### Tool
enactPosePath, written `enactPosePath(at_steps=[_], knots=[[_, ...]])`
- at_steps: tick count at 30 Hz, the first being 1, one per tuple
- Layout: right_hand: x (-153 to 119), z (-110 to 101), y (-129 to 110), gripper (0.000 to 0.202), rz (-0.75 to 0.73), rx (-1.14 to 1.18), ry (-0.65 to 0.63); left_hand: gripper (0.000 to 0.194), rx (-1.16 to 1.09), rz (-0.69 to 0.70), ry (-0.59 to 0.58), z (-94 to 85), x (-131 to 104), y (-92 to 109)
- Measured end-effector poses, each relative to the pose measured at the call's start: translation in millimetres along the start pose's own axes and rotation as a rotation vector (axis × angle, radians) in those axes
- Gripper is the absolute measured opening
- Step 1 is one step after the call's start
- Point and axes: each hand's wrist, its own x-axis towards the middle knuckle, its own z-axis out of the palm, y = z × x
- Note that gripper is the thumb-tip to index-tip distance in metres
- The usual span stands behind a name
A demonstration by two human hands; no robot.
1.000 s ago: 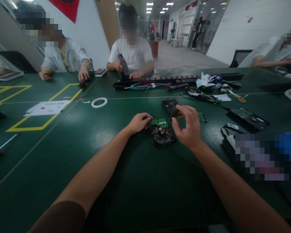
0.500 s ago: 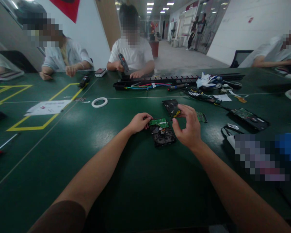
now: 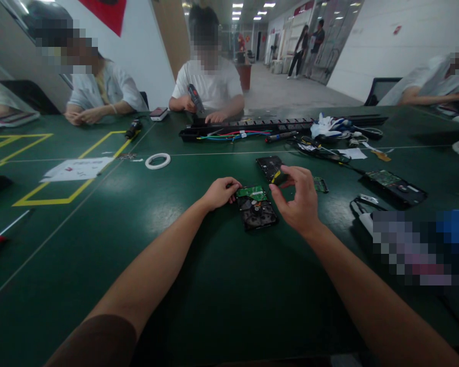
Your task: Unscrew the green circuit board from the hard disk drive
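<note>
A hard drive [image 3: 257,213] lies on the green table in front of me, its green circuit board facing up. My left hand [image 3: 222,194] pinches the drive's far left corner. Over its right side, my right hand [image 3: 299,200] grips a screwdriver [image 3: 278,177] by its black and yellow handle. No shaft or tip of the screwdriver can be made out. Just behind it lies a second black drive [image 3: 266,164], partly covered by the tool and fingers. A loose green circuit board [image 3: 321,184] rests to the right of my right hand.
A white ring [image 3: 158,161] and paper sheets [image 3: 76,169] lie left. Another hard drive [image 3: 394,187] with a cable is at right. Beyond are a long black rail [image 3: 252,125], coloured wires and gloves [image 3: 328,126]. Across the table, a person holds a power tool [image 3: 195,97].
The screwdriver handle has turned and tilted a little in my right fingers. My left hand stays at the drive. Across the table at left, a person's hands have come together.
</note>
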Motion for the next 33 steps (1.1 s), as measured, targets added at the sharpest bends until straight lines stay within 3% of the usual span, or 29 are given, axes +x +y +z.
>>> enactPosePath(at_steps=[20, 33], knots=[[0.0, -0.5, 1.2, 0.074, -0.013, -0.006, -0.034, 0.014, -0.019, 0.006, -0.005, 0.4, 0.0, -1.4], [0.6, -0.8, 2.8, 0.061, -0.009, -0.016, -0.002, 0.015, -0.006, 0.018, -0.014, -1.2, 1.6, -4.7]])
